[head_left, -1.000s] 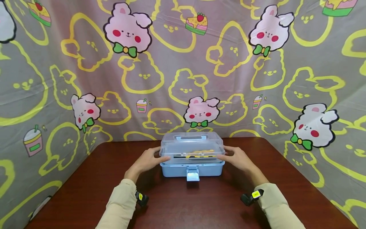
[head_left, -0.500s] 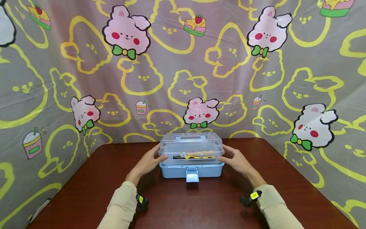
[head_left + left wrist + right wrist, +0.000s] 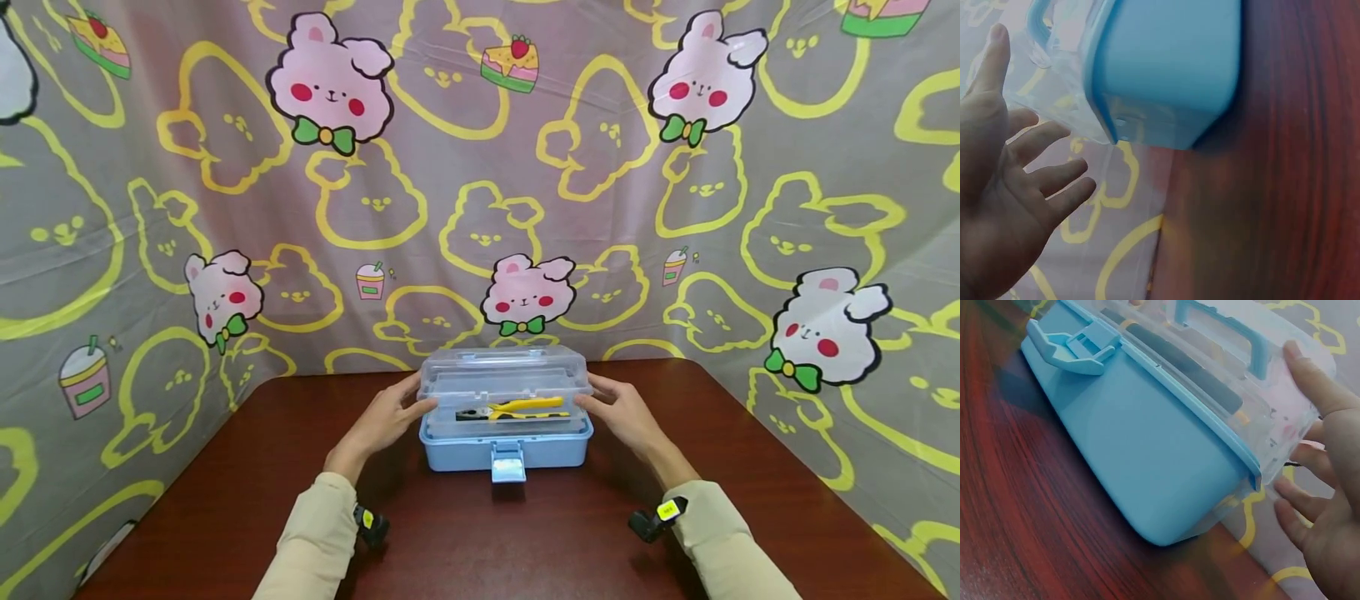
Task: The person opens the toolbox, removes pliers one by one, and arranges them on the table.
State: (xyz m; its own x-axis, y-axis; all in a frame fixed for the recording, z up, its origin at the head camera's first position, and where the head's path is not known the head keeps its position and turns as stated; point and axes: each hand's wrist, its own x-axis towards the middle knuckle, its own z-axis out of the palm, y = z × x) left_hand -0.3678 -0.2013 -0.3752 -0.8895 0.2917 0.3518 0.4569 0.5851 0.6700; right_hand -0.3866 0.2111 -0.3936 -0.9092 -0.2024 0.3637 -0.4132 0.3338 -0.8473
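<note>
A light-blue toolbox [image 3: 472,454] stands on the table, its front latch [image 3: 508,463] hanging down unfastened. Its clear lid [image 3: 450,375] is raised and tilted back, with a blue handle [image 3: 1254,344] on top. Pliers [image 3: 536,408] with yellow and black handles show inside. At the lid's left end, my left hand [image 3: 386,421] holds the corner, thumb toward the front and the other fingers spread behind the end. My right hand [image 3: 626,417] holds the opposite end the same way; in the right wrist view its thumb lies against the lid and the fingers are partly hidden behind it.
The dark red-brown wooden table [image 3: 480,542] extends around the toolbox. A grey curtain [image 3: 420,200] printed with yellow outlines and rabbit heads hangs close behind the table and along both sides. Black wrist cameras [image 3: 371,525] sit under both wrists.
The lid has tilted further back and its front edge has risen, with both hands moving along with it. The pliers inside show more clearly now.
</note>
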